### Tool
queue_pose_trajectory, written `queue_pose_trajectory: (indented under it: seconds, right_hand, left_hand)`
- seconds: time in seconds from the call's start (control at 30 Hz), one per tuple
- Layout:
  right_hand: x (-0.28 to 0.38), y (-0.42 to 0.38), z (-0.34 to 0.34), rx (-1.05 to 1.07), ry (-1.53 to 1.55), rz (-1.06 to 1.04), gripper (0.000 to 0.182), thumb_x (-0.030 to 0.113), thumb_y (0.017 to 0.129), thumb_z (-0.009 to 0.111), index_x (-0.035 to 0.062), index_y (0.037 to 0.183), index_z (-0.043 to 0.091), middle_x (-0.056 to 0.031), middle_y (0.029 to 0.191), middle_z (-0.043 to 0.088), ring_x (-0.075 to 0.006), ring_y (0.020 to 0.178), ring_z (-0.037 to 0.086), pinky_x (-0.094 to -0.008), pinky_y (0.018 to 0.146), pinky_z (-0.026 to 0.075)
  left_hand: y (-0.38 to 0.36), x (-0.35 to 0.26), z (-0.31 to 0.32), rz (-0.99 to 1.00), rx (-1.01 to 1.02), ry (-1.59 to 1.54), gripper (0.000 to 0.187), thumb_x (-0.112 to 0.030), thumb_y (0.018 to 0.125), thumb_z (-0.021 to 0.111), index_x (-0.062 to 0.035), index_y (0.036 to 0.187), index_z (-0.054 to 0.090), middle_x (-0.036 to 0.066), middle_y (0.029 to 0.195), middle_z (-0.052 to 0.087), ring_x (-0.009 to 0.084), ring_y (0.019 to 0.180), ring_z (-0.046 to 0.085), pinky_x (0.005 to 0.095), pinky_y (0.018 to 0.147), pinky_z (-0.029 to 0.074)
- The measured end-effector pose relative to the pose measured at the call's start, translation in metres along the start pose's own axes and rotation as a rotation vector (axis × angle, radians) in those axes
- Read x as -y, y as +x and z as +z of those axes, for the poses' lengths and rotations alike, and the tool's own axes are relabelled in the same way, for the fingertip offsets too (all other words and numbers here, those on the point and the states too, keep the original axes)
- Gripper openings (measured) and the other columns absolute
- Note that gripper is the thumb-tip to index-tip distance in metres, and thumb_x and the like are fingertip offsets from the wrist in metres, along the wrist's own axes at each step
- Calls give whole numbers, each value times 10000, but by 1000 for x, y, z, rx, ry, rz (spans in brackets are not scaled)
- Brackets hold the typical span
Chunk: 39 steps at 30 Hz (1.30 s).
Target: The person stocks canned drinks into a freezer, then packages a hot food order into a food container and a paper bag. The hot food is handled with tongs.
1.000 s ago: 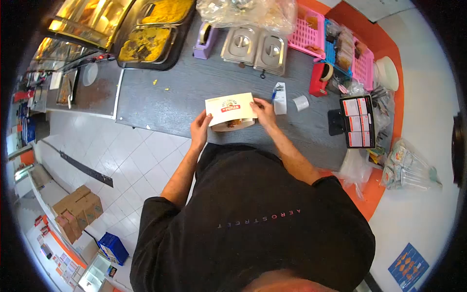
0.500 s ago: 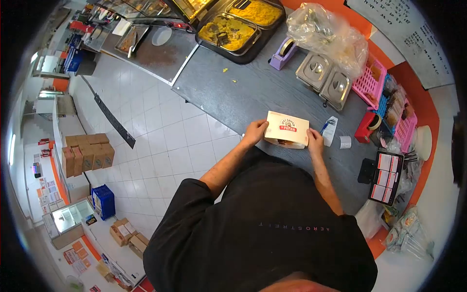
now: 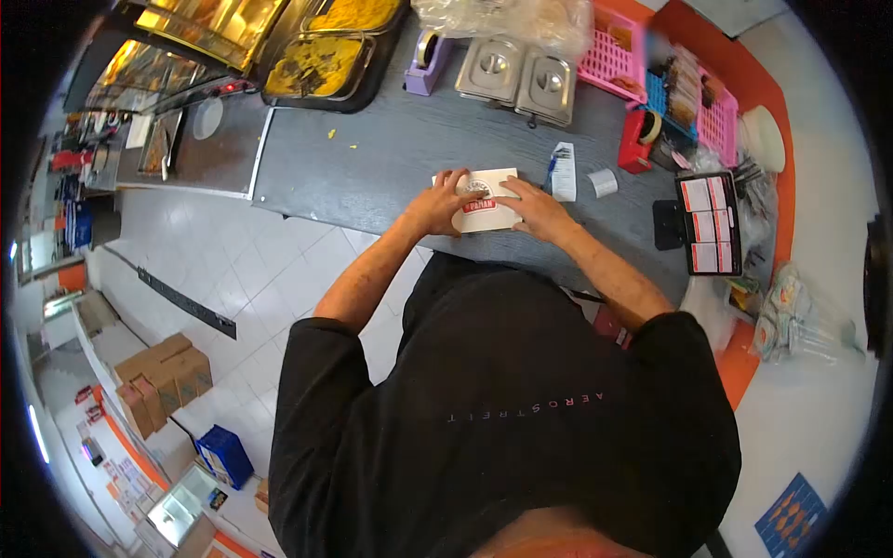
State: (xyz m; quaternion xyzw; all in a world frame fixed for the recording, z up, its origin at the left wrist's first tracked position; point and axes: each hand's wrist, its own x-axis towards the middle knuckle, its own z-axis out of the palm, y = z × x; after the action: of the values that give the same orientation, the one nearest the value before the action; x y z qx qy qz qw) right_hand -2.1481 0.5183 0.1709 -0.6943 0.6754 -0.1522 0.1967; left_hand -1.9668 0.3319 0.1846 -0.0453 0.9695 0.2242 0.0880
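A cream cardboard food box point(image 3: 493, 218) with a red and black printed logo lies near the front edge of the grey counter. My left hand point(image 3: 439, 205) grips its left side, fingers at the far corner and thumb over the lid. From the right, my right hand point(image 3: 541, 210) holds the box too, its fingers reaching over the top. The lid looks closed, and my hands cover parts of it. Just beyond my right hand lie a paper receipt point(image 3: 564, 177) and a blue pen point(image 3: 552, 170).
A small paper roll point(image 3: 604, 182) sits right of the receipt. Farther back are lidded steel containers point(image 3: 490, 67), a purple tape dispenser point(image 3: 424, 70) and trays of yellow food point(image 3: 316, 70). To the right stand a red tape dispenser point(image 3: 636, 144), pink baskets point(image 3: 609, 51) and a tablet-like display point(image 3: 711, 223).
My hands have moved from the box's sides to over its top and closer together. The front opening that showed food no longer shows. The camera view has turned and shifted.
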Motion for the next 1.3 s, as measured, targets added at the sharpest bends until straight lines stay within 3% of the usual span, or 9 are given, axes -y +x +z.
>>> queue_pose_trajectory:
  seconds: [0.37,0.5,0.7,0.8,0.9,1.03,1.1,1.13,1.3]
  right_hand:
    - [-19,-36,29,-366,-109,-231,347,57,796,592,94,1139,634,-70,1201,601,-268,1221,502,-328,985,469]
    - [-20,-59,17,-187,-67,-188,399,142,832,580,101,1228,573,-114,1325,502,-286,1322,381,-451,1094,322]
    - [-108,-106,16,-962,-170,765,475,203,795,660,60,1234,552,-173,1249,543,-289,1136,524,-436,935,384]
    - [-192,-125,33,-546,221,908,362,215,802,685,10,1094,625,-108,981,652,-250,878,615,-382,848,438]
    - [-187,-121,15,-665,769,799,251,224,806,698,17,946,678,-55,781,666,-183,743,624,-314,716,464]
    - [-87,-114,-69,-669,1195,678,212,212,848,668,18,932,678,-28,830,668,-96,720,597,-232,650,436]
    - [-51,-117,-92,-614,1256,498,159,144,879,642,-6,932,652,-42,836,657,-83,742,586,-235,684,448]
    - [-36,-117,-99,-611,1258,493,159,144,879,642,-6,932,652,-42,836,657,-83,742,586,-235,684,448]
    - [9,-123,-133,-773,1258,438,94,70,863,649,-10,912,640,-65,846,661,-107,761,612,-247,705,494]
  left_hand:
    - [-11,1,55,288,-62,169,732,-317,821,625,-273,1461,273,159,1506,217,557,1336,120,608,1085,244]
    - [-19,-28,52,123,-27,290,745,-480,792,630,-362,1443,289,109,1532,161,540,1351,94,639,1068,242]
    - [8,-41,69,-81,-195,83,627,-395,702,748,-301,1280,523,139,1523,157,503,1356,109,712,986,253]
    - [31,-71,72,-293,-244,85,568,-331,683,762,-304,1214,562,154,1516,159,499,1336,152,718,976,241]
    - [51,-109,44,-485,-244,134,494,-361,706,751,-242,1155,584,149,1502,194,484,1310,215,694,968,253]
    - [77,-140,18,-297,-416,-138,593,-429,780,702,-122,1238,486,152,1297,481,295,1215,439,551,914,375]
    - [86,-164,-12,-451,-174,-1665,566,-387,806,692,-78,1228,476,133,1155,560,231,1095,536,451,875,431]
    - [86,-179,-20,-425,-334,-1770,557,-290,794,721,-30,1215,465,141,1129,567,203,1018,568,374,840,451]
    - [74,-212,-57,-107,-972,-516,587,-181,704,793,-63,1209,519,172,1265,497,277,1116,504,408,908,415]
